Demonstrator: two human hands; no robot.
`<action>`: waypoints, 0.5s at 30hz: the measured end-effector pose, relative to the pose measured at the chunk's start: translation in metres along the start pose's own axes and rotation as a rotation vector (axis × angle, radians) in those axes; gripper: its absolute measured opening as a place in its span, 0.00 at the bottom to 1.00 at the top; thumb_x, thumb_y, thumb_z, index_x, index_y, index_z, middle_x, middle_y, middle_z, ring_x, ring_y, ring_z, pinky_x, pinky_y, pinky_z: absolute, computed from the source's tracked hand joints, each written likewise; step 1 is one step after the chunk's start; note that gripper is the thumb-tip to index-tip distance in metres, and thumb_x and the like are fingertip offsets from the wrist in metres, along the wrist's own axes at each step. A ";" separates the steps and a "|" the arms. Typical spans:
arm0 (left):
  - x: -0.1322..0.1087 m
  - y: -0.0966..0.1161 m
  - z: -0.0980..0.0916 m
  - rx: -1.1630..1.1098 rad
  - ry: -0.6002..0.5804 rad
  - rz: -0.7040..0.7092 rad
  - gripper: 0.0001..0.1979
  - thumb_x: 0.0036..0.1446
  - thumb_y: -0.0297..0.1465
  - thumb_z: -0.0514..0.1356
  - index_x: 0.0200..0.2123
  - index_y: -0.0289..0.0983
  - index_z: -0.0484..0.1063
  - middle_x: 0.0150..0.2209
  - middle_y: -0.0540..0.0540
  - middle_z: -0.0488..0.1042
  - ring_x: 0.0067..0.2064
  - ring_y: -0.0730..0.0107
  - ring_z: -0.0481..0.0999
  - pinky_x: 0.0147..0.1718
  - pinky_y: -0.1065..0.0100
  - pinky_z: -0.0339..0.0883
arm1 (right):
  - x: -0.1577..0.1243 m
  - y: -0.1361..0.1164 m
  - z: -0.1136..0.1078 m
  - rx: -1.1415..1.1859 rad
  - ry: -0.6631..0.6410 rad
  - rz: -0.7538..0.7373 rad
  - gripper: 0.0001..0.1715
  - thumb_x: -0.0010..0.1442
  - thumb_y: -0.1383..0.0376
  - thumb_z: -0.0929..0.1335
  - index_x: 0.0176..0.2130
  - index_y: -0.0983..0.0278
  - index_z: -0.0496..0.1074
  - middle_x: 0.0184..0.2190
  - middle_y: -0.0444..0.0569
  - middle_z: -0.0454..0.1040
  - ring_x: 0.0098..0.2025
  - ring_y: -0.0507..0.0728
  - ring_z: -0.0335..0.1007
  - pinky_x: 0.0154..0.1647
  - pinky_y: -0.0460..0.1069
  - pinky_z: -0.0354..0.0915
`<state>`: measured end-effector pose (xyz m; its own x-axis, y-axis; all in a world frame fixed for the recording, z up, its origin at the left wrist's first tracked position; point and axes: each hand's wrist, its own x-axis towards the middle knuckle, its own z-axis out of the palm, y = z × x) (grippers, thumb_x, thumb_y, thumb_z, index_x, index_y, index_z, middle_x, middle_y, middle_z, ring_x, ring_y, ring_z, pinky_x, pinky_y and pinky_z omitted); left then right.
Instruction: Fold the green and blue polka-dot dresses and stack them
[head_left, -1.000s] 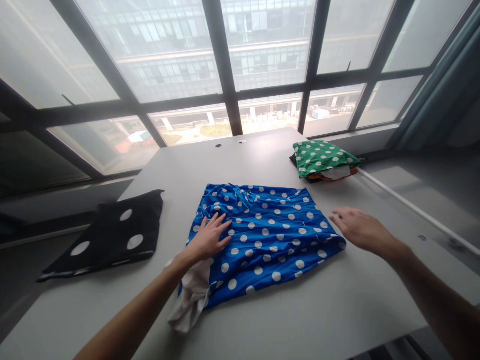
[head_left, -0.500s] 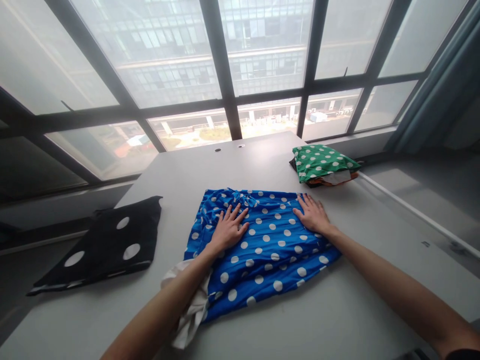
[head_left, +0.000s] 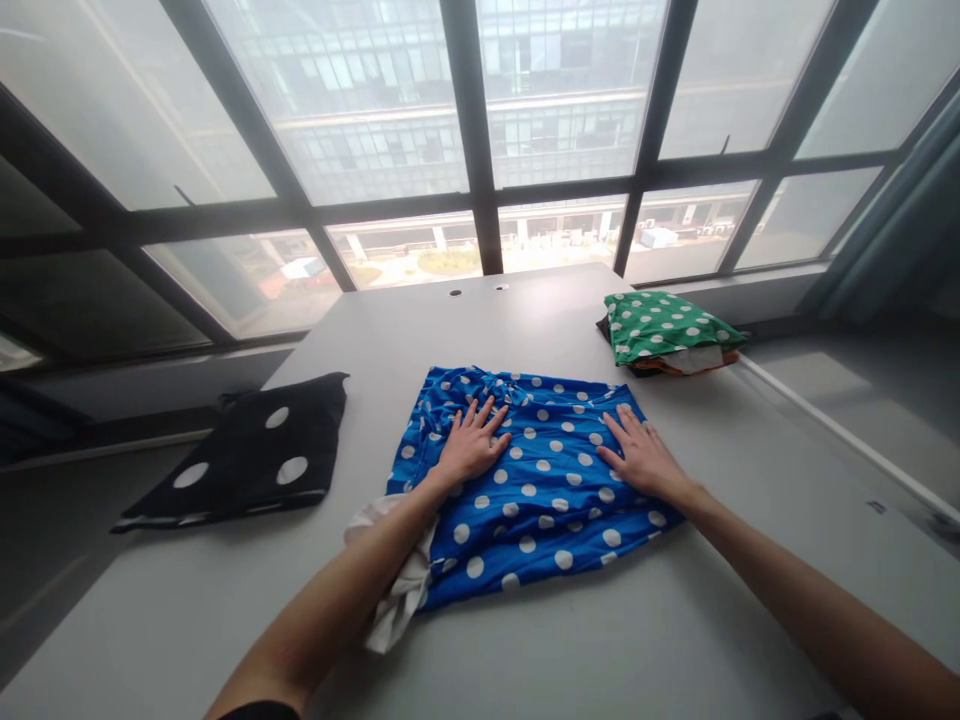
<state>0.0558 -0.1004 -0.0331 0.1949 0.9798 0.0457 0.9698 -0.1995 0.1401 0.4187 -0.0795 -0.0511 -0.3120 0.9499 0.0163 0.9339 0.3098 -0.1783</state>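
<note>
A blue cloth garment with white polka dots point(head_left: 540, 490) lies spread on the white table, wrinkled across its middle and lower part. Gathered folds show along its far left edge. My left hand point(head_left: 474, 443) rests flat on its upper left part, fingers spread. Palm down, my right hand point(head_left: 641, 455) presses near the right edge, fingers stretched out. From under the left side of the garment pokes a crumpled white cloth point(head_left: 405, 600), partly hidden by my left forearm. Exactly what kind of garment it is, I cannot tell.
Left of the garment, a folded black cloth with large white dots point(head_left: 251, 455) lies at the table's edge. A folded stack topped by green polka-dot cloth point(head_left: 667, 325) sits at the back right. The white table point(head_left: 540, 315) reaches towards the windows point(head_left: 562, 120).
My right hand has slid a little nearer along the right edge, baring the far right corner. My left hand stays in nearly the same spot. The whole view has shifted slightly.
</note>
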 end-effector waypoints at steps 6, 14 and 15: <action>-0.001 0.000 -0.001 -0.007 -0.007 -0.001 0.33 0.72 0.52 0.47 0.76 0.50 0.51 0.78 0.50 0.41 0.77 0.45 0.41 0.72 0.38 0.39 | -0.027 0.027 0.007 -0.052 -0.028 -0.003 0.44 0.73 0.42 0.51 0.77 0.58 0.48 0.78 0.51 0.39 0.79 0.63 0.34 0.76 0.67 0.38; 0.000 -0.001 0.000 -0.008 0.013 0.007 0.33 0.72 0.51 0.49 0.75 0.49 0.53 0.78 0.48 0.44 0.77 0.44 0.42 0.71 0.36 0.40 | -0.037 0.044 0.009 -0.086 -0.017 0.117 0.44 0.73 0.42 0.50 0.77 0.59 0.47 0.78 0.53 0.40 0.79 0.65 0.34 0.75 0.69 0.39; -0.001 0.000 -0.002 -0.002 0.020 0.011 0.33 0.72 0.50 0.49 0.75 0.49 0.53 0.78 0.47 0.44 0.77 0.44 0.42 0.71 0.35 0.40 | -0.036 0.044 0.010 -0.084 -0.012 0.117 0.44 0.73 0.42 0.51 0.77 0.58 0.47 0.78 0.54 0.40 0.79 0.65 0.34 0.75 0.69 0.40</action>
<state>0.0556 -0.1015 -0.0316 0.2028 0.9769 0.0675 0.9672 -0.2106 0.1418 0.4692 -0.1007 -0.0688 -0.2019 0.9793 -0.0115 0.9751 0.1999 -0.0956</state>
